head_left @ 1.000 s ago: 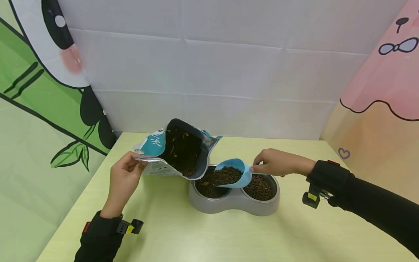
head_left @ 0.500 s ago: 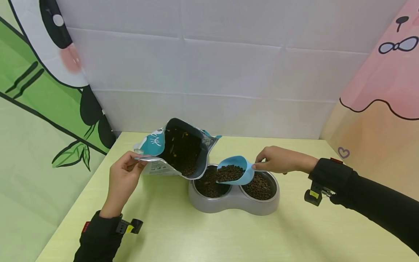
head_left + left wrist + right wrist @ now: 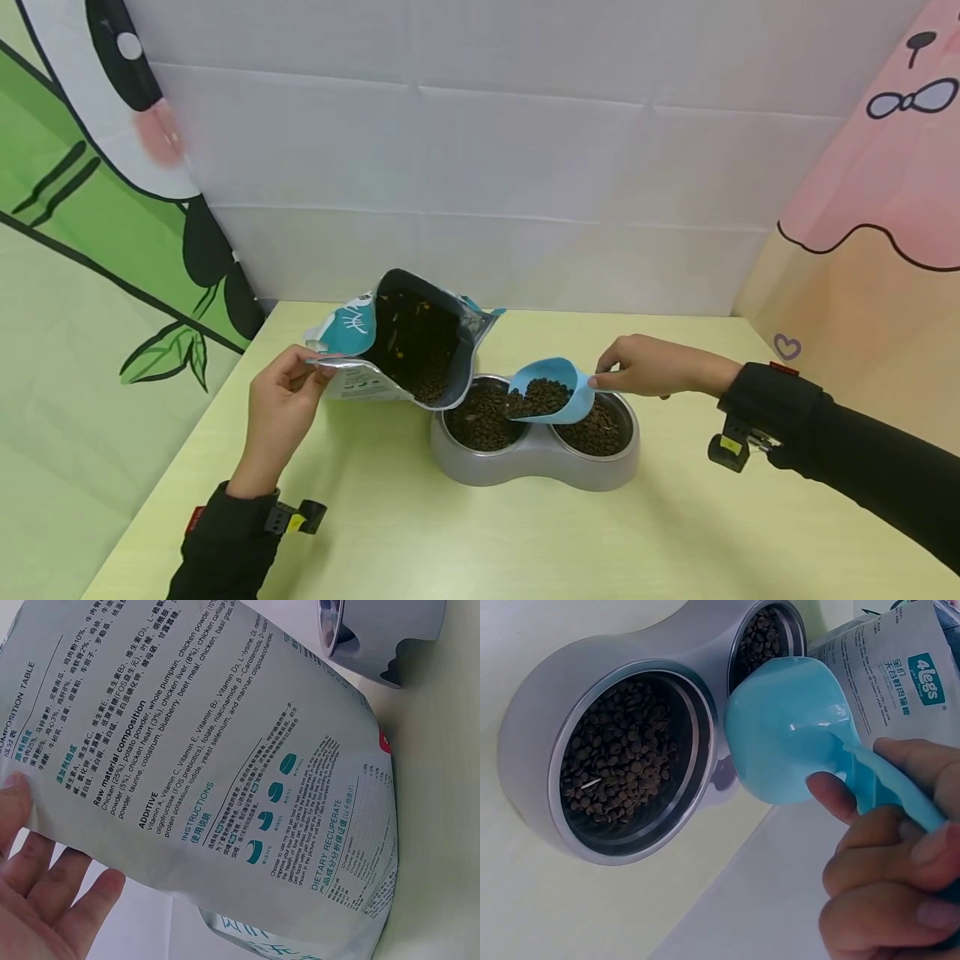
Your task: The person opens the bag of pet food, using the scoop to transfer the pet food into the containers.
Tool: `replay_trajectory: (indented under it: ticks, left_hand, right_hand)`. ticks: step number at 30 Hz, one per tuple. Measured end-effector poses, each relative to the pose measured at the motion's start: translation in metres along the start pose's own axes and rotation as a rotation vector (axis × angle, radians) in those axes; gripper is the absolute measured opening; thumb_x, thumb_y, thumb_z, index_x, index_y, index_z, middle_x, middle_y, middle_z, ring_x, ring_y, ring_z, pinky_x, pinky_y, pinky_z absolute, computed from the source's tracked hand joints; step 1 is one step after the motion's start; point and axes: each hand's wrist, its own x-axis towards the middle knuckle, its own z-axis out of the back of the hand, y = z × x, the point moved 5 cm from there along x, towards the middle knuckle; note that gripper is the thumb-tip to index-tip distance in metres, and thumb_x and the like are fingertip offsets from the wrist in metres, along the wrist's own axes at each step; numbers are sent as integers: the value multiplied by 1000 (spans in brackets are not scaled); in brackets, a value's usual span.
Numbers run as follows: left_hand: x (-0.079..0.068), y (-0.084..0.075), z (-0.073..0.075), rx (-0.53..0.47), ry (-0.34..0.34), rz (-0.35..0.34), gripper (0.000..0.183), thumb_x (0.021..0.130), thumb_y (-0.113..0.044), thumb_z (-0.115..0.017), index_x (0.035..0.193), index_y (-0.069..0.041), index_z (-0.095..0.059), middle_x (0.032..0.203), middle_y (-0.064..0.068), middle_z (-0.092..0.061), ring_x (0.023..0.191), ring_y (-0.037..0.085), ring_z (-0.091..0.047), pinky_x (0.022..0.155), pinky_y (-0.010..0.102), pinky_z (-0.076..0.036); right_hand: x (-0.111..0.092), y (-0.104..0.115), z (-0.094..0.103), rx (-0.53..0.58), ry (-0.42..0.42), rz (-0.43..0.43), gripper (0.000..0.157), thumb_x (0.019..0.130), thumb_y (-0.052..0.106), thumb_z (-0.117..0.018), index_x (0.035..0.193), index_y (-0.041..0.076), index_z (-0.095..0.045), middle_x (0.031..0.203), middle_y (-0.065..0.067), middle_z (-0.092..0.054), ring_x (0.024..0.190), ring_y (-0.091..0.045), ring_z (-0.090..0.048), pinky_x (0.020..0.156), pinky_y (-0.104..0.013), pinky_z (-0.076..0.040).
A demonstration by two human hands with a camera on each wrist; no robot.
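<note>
My left hand (image 3: 285, 412) pinches the rim of an open pet food bag (image 3: 352, 329), whose dark mouth tilts toward me and shows brown kibble inside. In the left wrist view the printed back of the bag fills much of the frame. My right hand (image 3: 637, 365) grips the handle of a light blue scoop (image 3: 577, 404), seen from behind in the right wrist view. Kibble (image 3: 546, 397) lies in the scoop, which is over the left bowl of a grey double pet bowl (image 3: 536, 468). Both bowls hold kibble; the right one (image 3: 619, 750) shows a pale sliver among it.
The double bowl stands on a pale yellow table (image 3: 450, 542). A white cloth backdrop (image 3: 525, 167) rises behind the table, with a green cartoon panel (image 3: 75, 183) on the left and a pink one (image 3: 870, 183) on the right.
The scoop has shifted right, and less kibble shows in it while the left bowl's kibble looks higher. My left hand and the bag have hardly moved.
</note>
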Motion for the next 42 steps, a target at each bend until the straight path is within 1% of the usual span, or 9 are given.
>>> replay_trajectory:
  ticks: [4,7,11,20,24,27,30,37,42]
  left_hand:
    - [0,0,0,1,-1,2,8,83,2,-59,90,-3,-56,94,7,-63,85,11,-61,71,13,-45]
    - [0,1,0,6,-2,2,8,83,1,-59,90,-3,-56,94,7,-64,85,10,-61,70,13,-45]
    - [0,1,0,11,-4,2,8,83,0,-60,90,-4,-57,94,8,-64,84,6,-60,70,12,-45]
    - [0,1,0,23,-5,2,8,83,-1,-60,90,-4,-56,94,8,-64,83,4,-59,71,12,-44]
    - [0,1,0,20,-3,3,8,83,-1,-60,90,-3,-56,94,8,-64,84,6,-60,71,12,-44]
    - [0,1,0,17,-1,1,8,83,0,-60,90,-3,-56,95,8,-64,85,8,-60,71,12,-44]
    - [1,1,0,15,-1,-2,8,83,1,-59,90,-3,-56,94,8,-64,84,9,-61,71,12,-45]
    - [0,1,-1,14,-2,-1,8,83,1,-59,90,-3,-56,93,8,-64,83,7,-60,70,13,-45]
    - [0,0,-1,12,-3,-2,8,83,1,-59,89,-3,-56,93,8,-63,82,6,-60,70,12,-45]
  right_hand:
    - [-2,-1,-1,7,3,-13,19,91,32,-53,97,17,-64,76,0,-54,37,-11,-32,39,-28,-37]
    - [-2,-3,-2,13,3,-18,19,91,32,-53,96,17,-64,73,0,-52,38,-11,-32,38,-29,-37]
    - [-1,-4,-3,17,3,-16,19,90,32,-54,97,17,-64,74,0,-53,38,-11,-33,39,-29,-38]
    - [1,1,0,-8,-1,7,22,90,31,-54,99,14,-64,90,-2,-58,37,-11,-36,38,-29,-38]
    - [1,4,2,-15,0,5,21,91,32,-53,99,16,-64,81,-1,-56,37,-12,-36,39,-29,-39]
    - [1,6,3,-18,4,-3,19,91,32,-53,98,18,-63,70,0,-51,37,-12,-35,40,-30,-39]
    - [2,9,4,-22,8,1,19,91,33,-53,98,18,-63,65,-1,-47,37,-12,-35,41,-30,-38]
    - [7,18,6,-22,9,6,20,91,32,-53,100,17,-63,73,0,-54,37,-12,-36,40,-29,-38]
    - [12,24,6,-35,5,26,18,92,31,-52,95,17,-64,76,1,-57,38,-13,-38,40,-29,-38]
